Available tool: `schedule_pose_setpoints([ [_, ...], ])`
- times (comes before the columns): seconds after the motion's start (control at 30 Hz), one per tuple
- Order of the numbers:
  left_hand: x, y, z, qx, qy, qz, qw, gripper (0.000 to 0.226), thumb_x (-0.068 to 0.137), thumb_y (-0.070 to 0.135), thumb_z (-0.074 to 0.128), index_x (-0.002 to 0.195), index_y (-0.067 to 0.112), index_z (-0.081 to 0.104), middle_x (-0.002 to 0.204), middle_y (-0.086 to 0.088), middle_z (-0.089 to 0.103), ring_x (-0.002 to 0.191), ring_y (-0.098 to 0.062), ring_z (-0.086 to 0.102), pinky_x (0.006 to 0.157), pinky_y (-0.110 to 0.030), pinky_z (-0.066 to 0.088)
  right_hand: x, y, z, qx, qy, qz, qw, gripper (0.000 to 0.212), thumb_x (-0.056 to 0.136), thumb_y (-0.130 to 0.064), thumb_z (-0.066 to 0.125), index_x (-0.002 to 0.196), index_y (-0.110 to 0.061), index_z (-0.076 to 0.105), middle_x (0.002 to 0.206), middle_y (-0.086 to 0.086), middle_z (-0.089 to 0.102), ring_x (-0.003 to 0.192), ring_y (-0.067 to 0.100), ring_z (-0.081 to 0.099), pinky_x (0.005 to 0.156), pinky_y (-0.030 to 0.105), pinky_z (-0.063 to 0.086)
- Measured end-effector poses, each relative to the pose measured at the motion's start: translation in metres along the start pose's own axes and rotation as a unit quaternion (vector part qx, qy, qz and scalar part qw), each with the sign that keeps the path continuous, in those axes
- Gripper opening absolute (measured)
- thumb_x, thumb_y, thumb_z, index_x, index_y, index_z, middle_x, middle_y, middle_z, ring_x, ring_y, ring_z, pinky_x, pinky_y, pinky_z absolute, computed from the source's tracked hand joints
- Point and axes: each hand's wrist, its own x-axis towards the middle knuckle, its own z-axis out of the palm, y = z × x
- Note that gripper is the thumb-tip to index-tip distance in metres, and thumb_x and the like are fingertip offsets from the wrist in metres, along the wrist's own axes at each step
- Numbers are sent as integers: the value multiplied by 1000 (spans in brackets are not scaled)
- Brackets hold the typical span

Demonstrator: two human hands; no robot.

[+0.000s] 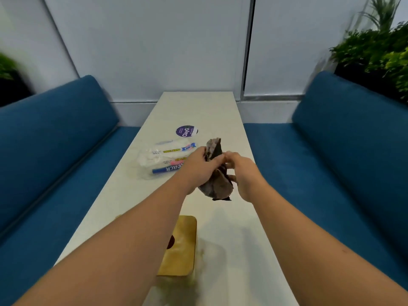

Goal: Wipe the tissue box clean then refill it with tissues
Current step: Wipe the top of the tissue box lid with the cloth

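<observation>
A dark brown-grey cloth [217, 184] hangs bunched above the middle of the table. My left hand [202, 165] grips its upper left side and my right hand [242, 173] grips its right side. Near me on the table stands a box with a wooden lid [183, 246] that has a dark slot; my left forearm covers part of it. A plastic pack of white paper towels [163, 156] lies on the table to the left of my hands.
The long white table [234, 239] runs away from me to a white wall. A round purple sticker [186, 131] lies beyond the pack. Blue sofas [55, 140] flank both sides. Green plants [379, 49] stand behind the right sofa.
</observation>
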Motion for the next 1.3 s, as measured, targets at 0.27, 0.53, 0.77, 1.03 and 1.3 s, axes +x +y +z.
schedule_pose_setpoints([
  [0.27,-39,-4,-86,-67,16,16,998,22,95,6,52,104,23,61,101,-7,70,97,-25,66,82,-36,55,-22,-5,68,22,-78,-61,995,25,96,-15,56,121,-13,52,112,13,64,89,23,66,61,29,56],
  [0.53,-67,-16,-151,-97,48,-2,994,33,97,53,42,110,26,56,105,-7,67,94,-26,66,84,-42,55,-40,-15,161,-28,-53,-83,995,31,92,-10,62,120,-14,48,99,8,63,85,25,68,65,39,58],
  [0.77,-83,-66,-210,102,110,18,988,20,97,35,52,108,18,57,96,-5,64,86,-27,63,78,-42,54,-51,19,179,-316,-119,-132,932,42,88,-20,63,129,-21,55,116,2,63,100,18,61,86,31,48],
  [1.03,-103,-129,-232,284,-8,-28,958,17,95,39,54,109,31,59,91,5,65,74,-15,63,62,-29,53,-47,84,153,-675,-178,-80,711,88,76,-60,67,148,-29,29,151,-2,37,134,23,38,109,39,36],
  [1.3,-97,-151,-203,411,-35,83,907,25,99,28,50,119,35,63,113,14,61,98,-15,57,81,-34,50,-31,96,157,-684,-180,-108,698,63,81,-53,65,136,-28,47,127,-2,55,113,20,52,95,37,46],
])
